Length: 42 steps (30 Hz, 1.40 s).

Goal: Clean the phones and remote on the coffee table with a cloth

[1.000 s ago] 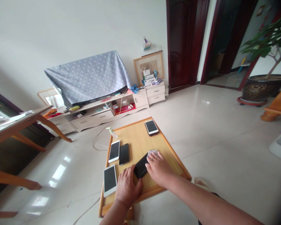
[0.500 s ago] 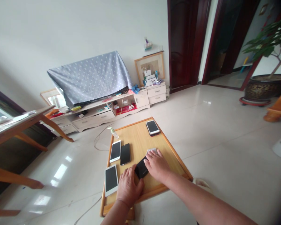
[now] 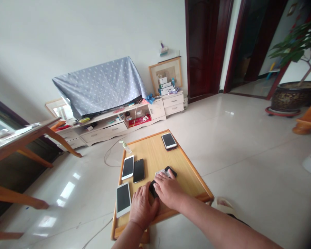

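Note:
A black phone (image 3: 152, 189) lies face-down or face-up, I cannot tell which, at the near part of the small wooden table (image 3: 155, 147). My left hand (image 3: 142, 204) grips its near left end, thumb and fingers around the edge. Under the fingers of my right hand (image 3: 169, 191) is a crumpled pale cloth or wipe (image 3: 159, 172), pressed flat on the phone. Both hands cover much of the phone; its far corner shows past the right fingers. Left of it lie a black phone (image 3: 138, 171), a white phone (image 3: 128, 167) and a white tablet-like device (image 3: 123, 200).
Stacked phones (image 3: 169, 140) sit at the table's far right corner. A clear pump bottle (image 3: 126, 147) stands at its far left. Beyond are a white TV cabinet (image 3: 106, 131) and a cloth-covered screen (image 3: 101, 86). A potted plant (image 3: 287, 98) stands right.
My right hand has slid the cloth left and nearer along the phone, uncovering its far corner. My left hand stays in place on the phone.

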{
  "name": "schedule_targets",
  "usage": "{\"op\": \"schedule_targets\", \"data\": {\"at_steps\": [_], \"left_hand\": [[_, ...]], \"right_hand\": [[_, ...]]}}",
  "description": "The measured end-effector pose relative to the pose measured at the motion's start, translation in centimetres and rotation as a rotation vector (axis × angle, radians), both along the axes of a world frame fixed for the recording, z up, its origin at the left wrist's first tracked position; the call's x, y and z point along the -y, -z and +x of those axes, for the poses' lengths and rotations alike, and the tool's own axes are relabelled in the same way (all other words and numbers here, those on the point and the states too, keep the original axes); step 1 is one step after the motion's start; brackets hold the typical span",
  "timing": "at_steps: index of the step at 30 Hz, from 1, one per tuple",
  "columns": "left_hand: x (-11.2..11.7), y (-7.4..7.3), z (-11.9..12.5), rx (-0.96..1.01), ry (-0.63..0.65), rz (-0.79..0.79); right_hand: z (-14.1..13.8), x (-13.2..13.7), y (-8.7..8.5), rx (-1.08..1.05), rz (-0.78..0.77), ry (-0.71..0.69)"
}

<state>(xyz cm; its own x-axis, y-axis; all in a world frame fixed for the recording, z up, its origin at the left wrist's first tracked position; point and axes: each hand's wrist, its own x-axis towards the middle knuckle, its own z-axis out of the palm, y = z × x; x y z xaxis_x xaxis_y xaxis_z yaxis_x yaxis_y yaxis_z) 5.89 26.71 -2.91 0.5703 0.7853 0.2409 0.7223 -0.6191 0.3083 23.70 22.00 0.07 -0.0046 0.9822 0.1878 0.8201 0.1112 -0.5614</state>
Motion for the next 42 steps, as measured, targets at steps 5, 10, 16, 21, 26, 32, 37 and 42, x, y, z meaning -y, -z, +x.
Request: {"op": "schedule_targets", "data": {"at_steps": [5, 10, 16, 21, 26, 32, 37, 42], "left_hand": [[-0.1, 0.2, -0.1, -0.014, -0.007, 0.003], [0.0, 0.0, 0.1, 0.005, 0.0, 0.006], [0.1, -0.1, 0.0, 0.015, -0.014, 0.018], [0.0, 0.2, 0.1, -0.004, -0.008, 0.01], [0.1, 0.0, 0.1, -0.009, -0.009, -0.001], [0.2, -0.4, 0.1, -0.023, -0.019, -0.011], [0.1, -0.2, 0.1, -0.024, -0.026, -0.043], [0.2, -0.5, 0.2, -0.015, -0.017, -0.03]], "right_hand": [[-2.0, 1.0, 0.5, 0.0, 0.016, -0.152], [-0.2, 0.1, 0.5, 0.043, 0.026, -0.087], [3.0, -1.6, 0.9, 0.109, -0.019, 0.151], [-0.6, 0.9, 0.9, 0.067, 0.028, -0.095], [-0.4, 1.4, 0.5, 0.048, 0.03, -0.161], [2.4, -0.2, 0.6, 0.093, -0.027, 0.064], [-0.7, 2.4, 1.2, 0.058, 0.013, -0.146], [1.0, 2.5, 1.2, 0.045, -0.002, -0.124]]}}
